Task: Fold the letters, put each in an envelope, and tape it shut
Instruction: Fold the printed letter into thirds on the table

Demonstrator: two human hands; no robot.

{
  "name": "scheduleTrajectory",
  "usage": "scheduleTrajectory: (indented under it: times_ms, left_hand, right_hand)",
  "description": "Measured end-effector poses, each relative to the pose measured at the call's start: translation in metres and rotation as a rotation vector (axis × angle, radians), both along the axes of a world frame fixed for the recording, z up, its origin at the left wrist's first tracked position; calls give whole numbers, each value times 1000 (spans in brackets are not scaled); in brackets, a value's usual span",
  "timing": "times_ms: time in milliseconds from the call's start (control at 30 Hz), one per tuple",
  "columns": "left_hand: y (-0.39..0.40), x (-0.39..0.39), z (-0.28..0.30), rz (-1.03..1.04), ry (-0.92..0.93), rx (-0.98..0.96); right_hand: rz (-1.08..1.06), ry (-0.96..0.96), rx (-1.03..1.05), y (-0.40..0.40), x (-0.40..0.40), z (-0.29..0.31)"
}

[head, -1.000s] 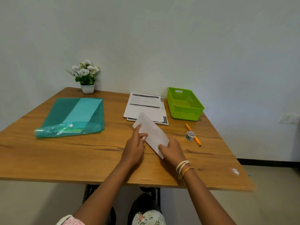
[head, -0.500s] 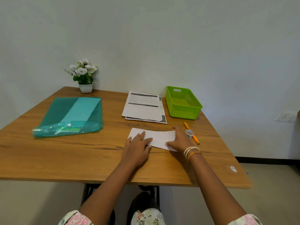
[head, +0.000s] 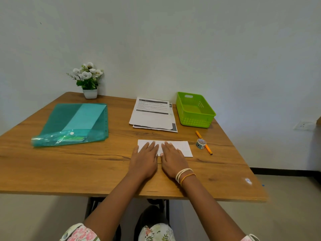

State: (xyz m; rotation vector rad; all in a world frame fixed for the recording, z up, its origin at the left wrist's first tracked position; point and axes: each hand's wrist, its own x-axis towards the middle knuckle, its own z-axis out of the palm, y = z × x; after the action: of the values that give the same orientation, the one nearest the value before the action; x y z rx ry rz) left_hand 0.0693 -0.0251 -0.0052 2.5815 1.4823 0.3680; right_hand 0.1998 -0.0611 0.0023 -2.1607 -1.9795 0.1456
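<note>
A white folded letter or envelope (head: 184, 147) lies flat on the wooden table (head: 69, 167), its long side across my view. My left hand (head: 145, 158) and my right hand (head: 171, 158) rest palm down side by side on its left and middle part, fingers flat and spread, gripping nothing. A stack of printed letters (head: 152, 115) lies behind it. A small roll of patterned tape (head: 201, 143) sits just right of the white paper, touching an orange pen (head: 204, 142).
A green plastic basket (head: 195, 110) stands at the back right. A teal plastic document folder (head: 73, 124) lies at the left. A white pot of white flowers (head: 88, 80) stands at the back by the wall. The table's front edge is close to me.
The white paper was turned from a diagonal to lying straight across. My right hand slid from its right end to the middle, beside my left hand.
</note>
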Motion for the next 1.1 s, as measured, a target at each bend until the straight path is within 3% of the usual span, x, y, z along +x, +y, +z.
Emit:
scheduleTrajectory:
  times_ms: [467, 667, 900, 1100]
  left_hand:
    - [0, -2, -1, 69, -25, -14]
    - [14, 1, 3, -28, 21, -38]
    - [19, -7, 6, -20, -62, -58]
    - [19, -37, 9, 58, -162, 95]
  right_hand:
    - [-241, 6, 8, -9, 44, -6]
    - [42, 2, 124, -9, 9, -6]
    - [-120, 8, 96, 17, 18, -7]
    - [-166, -1, 199, 27, 0, -6]
